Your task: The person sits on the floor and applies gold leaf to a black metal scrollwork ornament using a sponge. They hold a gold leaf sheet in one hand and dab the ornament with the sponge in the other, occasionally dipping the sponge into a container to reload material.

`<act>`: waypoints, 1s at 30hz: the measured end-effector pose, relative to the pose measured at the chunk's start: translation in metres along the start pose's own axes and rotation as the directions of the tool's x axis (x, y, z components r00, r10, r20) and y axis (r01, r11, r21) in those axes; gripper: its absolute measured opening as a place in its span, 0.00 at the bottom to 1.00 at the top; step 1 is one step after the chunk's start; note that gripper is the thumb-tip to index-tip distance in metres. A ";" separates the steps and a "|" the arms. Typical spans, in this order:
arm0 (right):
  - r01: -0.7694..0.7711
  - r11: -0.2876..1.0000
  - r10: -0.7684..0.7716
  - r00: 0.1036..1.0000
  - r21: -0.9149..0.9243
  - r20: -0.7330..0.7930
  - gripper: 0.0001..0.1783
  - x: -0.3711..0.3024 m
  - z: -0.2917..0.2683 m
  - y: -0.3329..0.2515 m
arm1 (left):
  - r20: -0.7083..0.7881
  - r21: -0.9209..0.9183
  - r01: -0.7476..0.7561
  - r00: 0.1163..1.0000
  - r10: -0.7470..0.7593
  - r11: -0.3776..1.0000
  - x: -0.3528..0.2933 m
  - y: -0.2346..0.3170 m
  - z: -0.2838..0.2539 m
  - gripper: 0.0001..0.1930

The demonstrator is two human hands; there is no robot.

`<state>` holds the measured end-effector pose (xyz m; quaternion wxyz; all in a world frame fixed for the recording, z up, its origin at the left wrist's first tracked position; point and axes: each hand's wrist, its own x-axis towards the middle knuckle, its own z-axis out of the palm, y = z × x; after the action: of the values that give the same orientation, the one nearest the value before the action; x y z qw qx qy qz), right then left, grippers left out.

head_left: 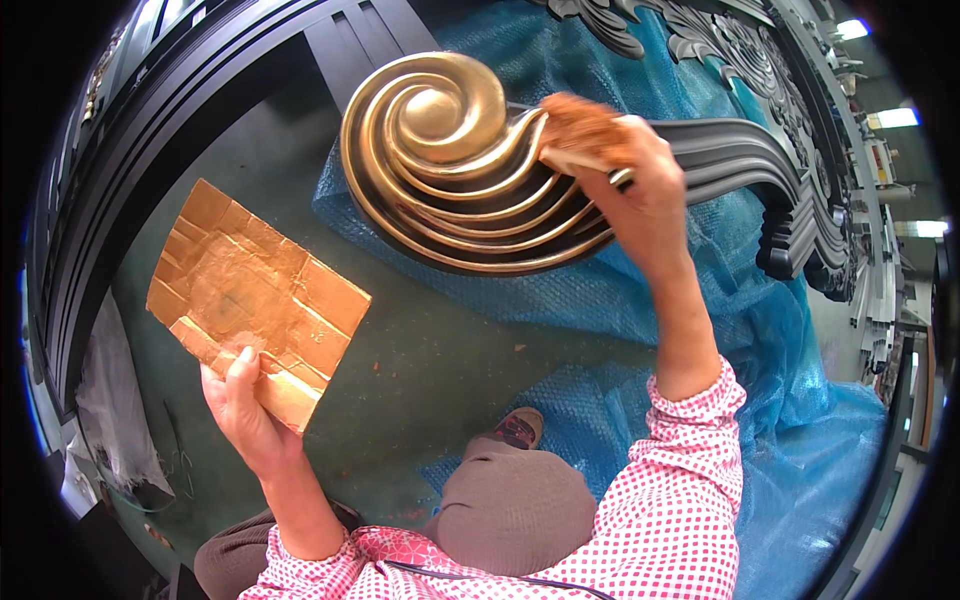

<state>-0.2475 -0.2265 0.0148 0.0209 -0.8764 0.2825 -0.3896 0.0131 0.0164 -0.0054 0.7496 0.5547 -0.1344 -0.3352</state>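
My left hand (250,415) grips the lower edge of a creased cardboard piece (255,290) smeared with gold paint, thumb on top. In my right hand (640,200) is a gold-stained, orange-brown fuzzy pad (585,130) with a pale edge. Motion blurs it, so I cannot tell whether it is a sponge or a brush. The pad meets the upper right side of a carved scroll (440,110), by its curling grooves. Gold covers the scroll's raised ridges, while the grooves between them are dark. To the right the same carving continues as a black ridged arm (735,150).
Blue bubble wrap (800,450) lies under the carving and across the floor at right. Black moulded frames (100,190) curve along the left. More black carved ornament (750,60) stands at the upper right. My knee (515,510) and shoe (522,428) are below the scroll.
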 end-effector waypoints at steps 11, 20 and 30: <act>-0.084 0.994 0.080 0.995 -0.074 -0.058 0.13 0.001 0.005 0.008 | 0.001 0.027 0.011 1.000 -0.011 1.000 -0.001 0.003 0.000 0.16; -0.318 0.940 0.337 0.919 0.121 -0.205 0.12 -0.004 -0.009 0.017 | -0.015 0.023 0.011 1.000 -0.011 1.000 0.000 0.003 0.004 0.16; -0.442 0.887 0.459 0.871 0.132 -0.173 0.13 -0.004 -0.014 0.012 | -0.042 0.045 0.020 0.999 -0.018 0.999 0.002 0.001 0.000 0.17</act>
<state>-0.2649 -0.2326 0.0190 0.1215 -0.7409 0.4621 -0.4721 0.0152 0.0151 -0.0054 0.7364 0.5795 -0.1210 -0.3274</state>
